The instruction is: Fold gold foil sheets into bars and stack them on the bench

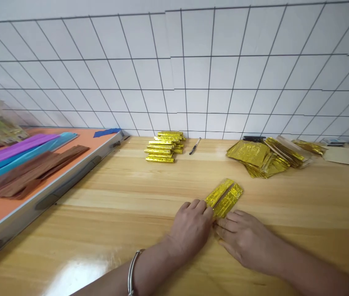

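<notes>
A piece of gold foil paper (230, 198) lies slanted on the table, its two long sides folded in toward a narrow slit along the middle. My left hand (191, 226), with a silver bangle on the wrist, has its fingers curled over the near left end of the foil. From the other side, my right hand (239, 236) pinches the same near end. The fingertips of both hands almost meet there and cover that end. Toward the wall sits a pile of narrow folded gold foil strips (164, 147).
A pen (195, 146) lies right of the strips. Flat gold foil sheets (248, 155) are heaped at back right, near a beige paper piece (344, 156). On the left, an orange raised board (69, 172) carries brown paper strips (38, 168) and purple and blue ones. A white gridded wall (193, 70) stands behind.
</notes>
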`<state>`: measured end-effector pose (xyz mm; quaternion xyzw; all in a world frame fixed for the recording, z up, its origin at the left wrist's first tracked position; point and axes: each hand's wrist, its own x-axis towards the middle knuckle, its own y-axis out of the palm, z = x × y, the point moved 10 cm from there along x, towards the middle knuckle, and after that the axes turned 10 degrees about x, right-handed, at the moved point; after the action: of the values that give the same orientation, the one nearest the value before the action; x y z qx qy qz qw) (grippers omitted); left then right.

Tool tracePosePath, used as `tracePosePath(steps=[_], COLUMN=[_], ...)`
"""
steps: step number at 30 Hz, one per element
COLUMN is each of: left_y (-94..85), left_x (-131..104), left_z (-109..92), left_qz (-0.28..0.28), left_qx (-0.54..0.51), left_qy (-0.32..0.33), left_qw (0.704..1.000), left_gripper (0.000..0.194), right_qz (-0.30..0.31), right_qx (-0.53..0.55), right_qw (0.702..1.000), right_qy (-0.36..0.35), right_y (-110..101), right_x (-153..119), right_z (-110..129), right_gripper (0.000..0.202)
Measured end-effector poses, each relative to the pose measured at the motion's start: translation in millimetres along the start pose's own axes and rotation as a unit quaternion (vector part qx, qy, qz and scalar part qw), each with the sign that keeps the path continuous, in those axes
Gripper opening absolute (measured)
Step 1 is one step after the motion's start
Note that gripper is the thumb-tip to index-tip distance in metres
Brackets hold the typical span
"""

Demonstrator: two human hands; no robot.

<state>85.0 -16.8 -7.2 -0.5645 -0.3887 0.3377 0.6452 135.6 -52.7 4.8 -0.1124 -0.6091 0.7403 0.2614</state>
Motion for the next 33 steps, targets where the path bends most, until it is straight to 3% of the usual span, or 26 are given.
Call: tracePosePath(steps=[8, 15, 19, 25, 29, 33], left_y=[6.4, 5.0, 7.2, 13.3, 21.2, 20.7], left_x=[-0.9, -4.4, -2.7, -3.9, -4.1, -2.9], left_z=[-4.7, -12.9, -17.4, -29.5, -29.0, -27.9], left_qz=[-0.012, 0.000, 0.019, 0.006, 0.023, 0.031], left_qx=[0.038, 0.072, 0.089, 0.138, 0.144, 0.122], left_qy=[-0.003, -0.003, -0.004, -0.011, -0.034, -0.034], left_qw=[0.999, 0.997, 0.996, 0.990, 0.989, 0.991], left_gripper=[0.011, 0.010, 0.011, 0.016, 0.018, 0.016], right_qz=[0.064, 0.053, 0.054, 0.106, 0.105, 0.076], right_qx=[-0.121, -0.104, -0.112, -0.080, -0.022, 0.027], right_qw=[0.991, 0.992, 0.991, 0.989, 0.991, 0.991], right_qy=[-0.010, 0.051, 0.050, 0.064, 0.086, 0.106], right_y=[15.1, 10.7, 6.8, 8.5, 2.8, -10.1], right_x=[-8.0, -10.1, -8.3, -6.3, -6.1, -8.1], right_z=[25.5, 22.6, 27.3, 32.0, 20.6, -13.0], right_gripper=[0.032, 0.031, 0.033, 0.016, 0.017, 0.026])
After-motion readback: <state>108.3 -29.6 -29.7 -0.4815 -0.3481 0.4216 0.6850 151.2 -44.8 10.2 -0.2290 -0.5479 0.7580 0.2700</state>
